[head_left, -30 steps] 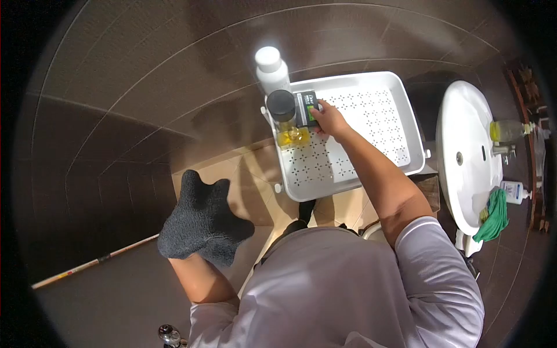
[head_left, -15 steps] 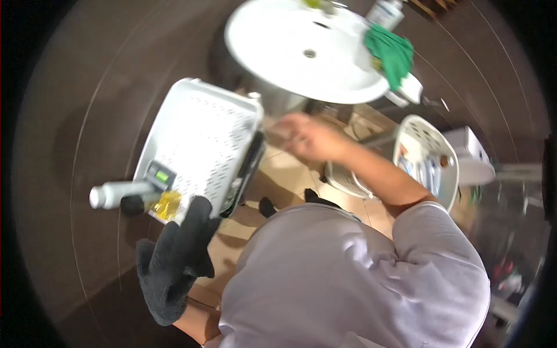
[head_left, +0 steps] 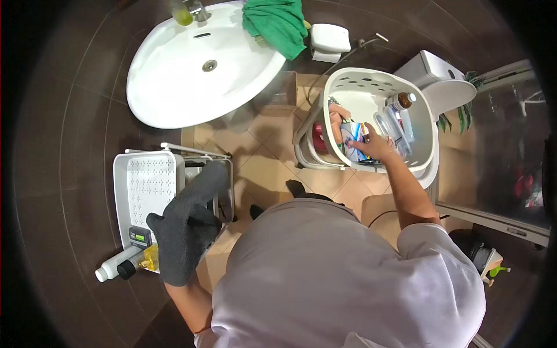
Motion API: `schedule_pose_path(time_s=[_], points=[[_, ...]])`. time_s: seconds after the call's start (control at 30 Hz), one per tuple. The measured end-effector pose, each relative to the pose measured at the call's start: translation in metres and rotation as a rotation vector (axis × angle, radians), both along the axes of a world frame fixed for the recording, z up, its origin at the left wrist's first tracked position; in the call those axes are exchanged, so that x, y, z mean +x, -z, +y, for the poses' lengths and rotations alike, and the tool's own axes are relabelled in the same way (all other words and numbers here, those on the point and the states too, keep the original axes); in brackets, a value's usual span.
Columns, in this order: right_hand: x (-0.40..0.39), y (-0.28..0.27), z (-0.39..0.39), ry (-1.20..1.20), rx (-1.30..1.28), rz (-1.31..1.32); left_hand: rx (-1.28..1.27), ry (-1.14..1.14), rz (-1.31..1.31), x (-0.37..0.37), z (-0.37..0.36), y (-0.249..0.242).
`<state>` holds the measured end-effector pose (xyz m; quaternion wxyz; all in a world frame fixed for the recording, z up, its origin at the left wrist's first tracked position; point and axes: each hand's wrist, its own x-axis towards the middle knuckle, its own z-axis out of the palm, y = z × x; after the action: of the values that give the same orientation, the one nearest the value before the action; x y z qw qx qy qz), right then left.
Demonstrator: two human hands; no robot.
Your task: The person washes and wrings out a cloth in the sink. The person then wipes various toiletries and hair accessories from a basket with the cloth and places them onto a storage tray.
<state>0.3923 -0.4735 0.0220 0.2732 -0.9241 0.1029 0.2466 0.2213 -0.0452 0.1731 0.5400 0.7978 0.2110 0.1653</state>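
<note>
My left hand (head_left: 188,226) wears a thick dark grey fabric mitt and is held at the near right side of a white perforated tray (head_left: 152,174). Its thumb and finger parts stick out apart, and nothing shows in its grasp. At the tray's near end lie a white bottle (head_left: 119,262), a black-capped bottle (head_left: 129,267), a small dark device with a green display (head_left: 140,236) and a yellow item (head_left: 152,257). My bare right hand (head_left: 376,146) reaches into a cream laundry basket (head_left: 348,75), fingers apart over a blue-and-white package (head_left: 354,134).
Also in the basket are a brown bottle (head_left: 401,101) and clear plastic containers (head_left: 394,127). A white sink (head_left: 174,75) with a green cloth (head_left: 277,26) is at the far left. Beyond the basket stands a toilet (head_left: 426,66); a glass panel (head_left: 505,139) is at right.
My right hand has moved from beside the white tray over into the laundry basket. The view has swung right. My left hand stays near the tray, still in the mitt.
</note>
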Motion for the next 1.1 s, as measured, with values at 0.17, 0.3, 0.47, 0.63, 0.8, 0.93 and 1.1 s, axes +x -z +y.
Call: schedule_pose_path(time_s=[0.17, 0.3, 0.47, 0.63, 0.8, 0.93, 1.1], points=[[-0.008, 0.016, -0.009, 0.213, 0.365, -0.029, -0.02, 0.074, -0.003, 0.026, -0.032, -0.001], [-0.002, -0.032, 0.013, 0.309, 0.981, -0.023, -0.047, 0.142, 0.002, 0.046, -0.059, 0.005], [0.003, -0.086, 0.136, 0.044, 1.264, 0.053, 0.591, 0.755, 0.069, 0.074, -0.075, 0.07], [-0.012, -0.105, 0.226, -0.229, 1.169, -0.102, -0.227, 0.094, -0.433, 0.102, -0.126, 0.009], [-0.03, -0.107, 0.25, -0.601, 1.167, -0.177, 0.55, 0.185, -0.291, 0.083, -0.055, -0.01], [-0.022, -0.097, 0.277, -0.68, 1.133, -0.374, 0.793, -0.026, -0.319, 0.077, -0.047, 0.032], [-0.039, -0.1, 0.278, -0.875, 0.839, -0.556, 1.209, 0.076, -0.029, 0.064, -0.023, 0.001]])
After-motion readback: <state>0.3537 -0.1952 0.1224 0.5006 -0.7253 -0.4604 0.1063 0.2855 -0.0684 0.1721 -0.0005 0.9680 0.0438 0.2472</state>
